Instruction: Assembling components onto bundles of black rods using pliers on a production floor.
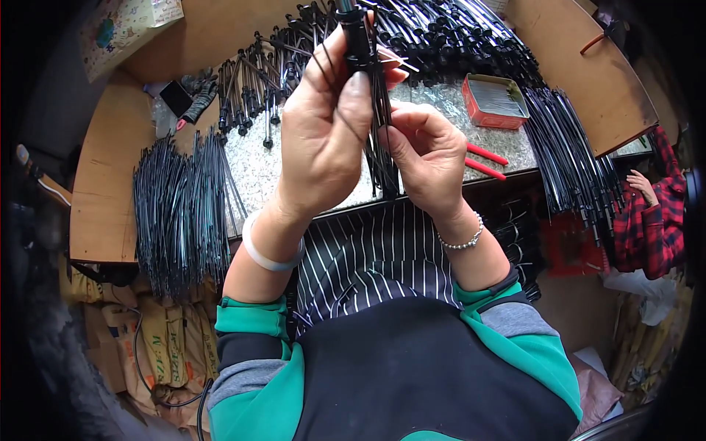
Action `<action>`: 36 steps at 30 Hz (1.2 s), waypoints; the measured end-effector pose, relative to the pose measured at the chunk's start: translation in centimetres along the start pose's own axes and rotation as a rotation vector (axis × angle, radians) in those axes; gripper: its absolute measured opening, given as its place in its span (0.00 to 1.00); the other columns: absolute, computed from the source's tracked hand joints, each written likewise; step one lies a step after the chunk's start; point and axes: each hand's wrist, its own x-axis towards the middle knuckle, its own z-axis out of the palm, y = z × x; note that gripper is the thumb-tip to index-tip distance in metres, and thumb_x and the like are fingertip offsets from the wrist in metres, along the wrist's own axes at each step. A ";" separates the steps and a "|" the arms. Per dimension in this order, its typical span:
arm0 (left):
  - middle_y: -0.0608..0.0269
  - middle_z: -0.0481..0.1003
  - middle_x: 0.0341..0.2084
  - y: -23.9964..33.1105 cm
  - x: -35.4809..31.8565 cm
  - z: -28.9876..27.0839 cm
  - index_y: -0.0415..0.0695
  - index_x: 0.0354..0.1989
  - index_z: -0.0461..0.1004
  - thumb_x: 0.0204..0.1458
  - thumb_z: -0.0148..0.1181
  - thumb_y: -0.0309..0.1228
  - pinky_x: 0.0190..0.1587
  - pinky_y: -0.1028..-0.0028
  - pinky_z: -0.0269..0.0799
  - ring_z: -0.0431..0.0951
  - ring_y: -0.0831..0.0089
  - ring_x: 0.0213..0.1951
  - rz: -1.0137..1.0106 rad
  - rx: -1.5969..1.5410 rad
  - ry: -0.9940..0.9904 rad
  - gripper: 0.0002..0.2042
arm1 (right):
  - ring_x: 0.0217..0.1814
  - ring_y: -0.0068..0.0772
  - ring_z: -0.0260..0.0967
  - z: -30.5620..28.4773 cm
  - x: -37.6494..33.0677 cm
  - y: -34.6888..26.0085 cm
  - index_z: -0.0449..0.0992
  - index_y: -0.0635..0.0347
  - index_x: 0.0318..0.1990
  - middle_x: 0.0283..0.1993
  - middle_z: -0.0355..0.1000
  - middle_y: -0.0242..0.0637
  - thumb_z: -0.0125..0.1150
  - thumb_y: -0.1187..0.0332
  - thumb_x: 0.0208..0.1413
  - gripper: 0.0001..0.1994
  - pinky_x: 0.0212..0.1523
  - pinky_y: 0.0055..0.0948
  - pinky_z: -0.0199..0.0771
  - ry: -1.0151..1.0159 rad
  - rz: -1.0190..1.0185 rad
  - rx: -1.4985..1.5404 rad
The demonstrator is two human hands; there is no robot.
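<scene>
My left hand (323, 140) is closed around a black umbrella frame (357, 40), held upright above the table's front edge. Its thin dark ribs (381, 140) hang down past my palm. On the right side of these ribs, my right hand (434, 162) has thumb and forefinger pinched together on one rib. The exact joint between those fingertips is hidden. Just beyond my right wrist lie pliers with red handles (487, 167). Farther back stands a red open tin (494, 106) with thin pale pins or wires in it.
Loose black ribs (184, 213) overhang the table's left front edge. Shafts with black fittings (254, 88) lie at the back left, and more frames (566, 147) pile along the right. Wooden boards (103, 176) border the table. Another person's hand (642, 187) shows at far right.
</scene>
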 end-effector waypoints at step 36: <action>0.64 0.68 0.17 0.1 -6.8 -1.9 0.33 0.33 0.70 0.54 0.52 0.26 0.20 0.81 0.65 0.70 0.80 0.19 -0.298 -0.277 -0.006 0.07 | 0.32 0.31 0.71 -1.6 -11.0 5.8 0.67 0.66 0.49 0.31 0.72 0.41 0.58 0.43 0.46 0.33 0.35 0.27 0.70 -0.299 0.380 -0.284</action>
